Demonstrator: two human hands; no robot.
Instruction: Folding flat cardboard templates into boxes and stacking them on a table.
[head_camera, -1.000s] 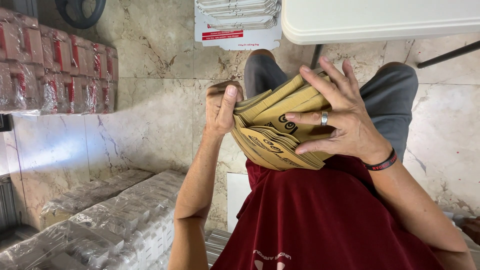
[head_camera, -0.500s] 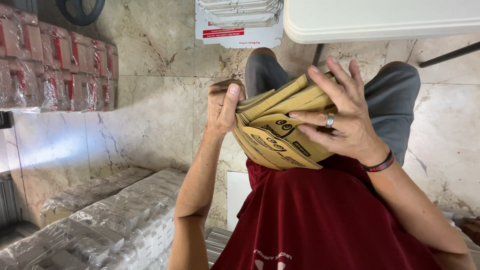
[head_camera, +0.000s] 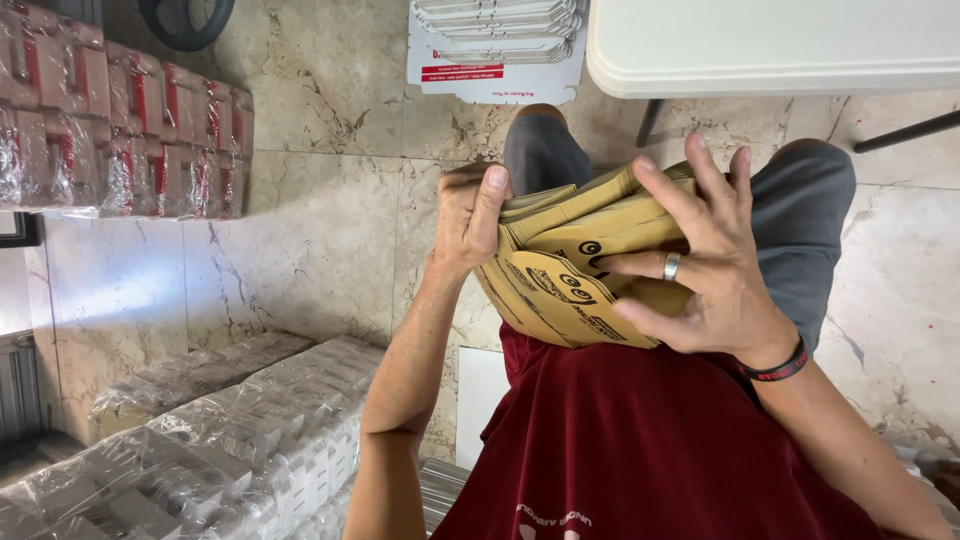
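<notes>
Both hands clamp my flat cardboard stack (head_camera: 575, 270): left hand (head_camera: 465, 215) at 9 o'clock, right hand (head_camera: 700, 270) fanned on top w/ loose fingers; sheets could slip.

A packing or storage room: shrink-wrapped red box bundles (head_camera: 120, 130) and wrapped white packs (head_camera: 230, 440) crowd a marble floor (head_camera: 320, 230) beside a white table (head_camera: 770, 45).

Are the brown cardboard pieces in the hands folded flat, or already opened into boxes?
Folded flat. The cardboard pieces lie as thin layers in one stack, gripped between the left hand and the right hand.
</notes>
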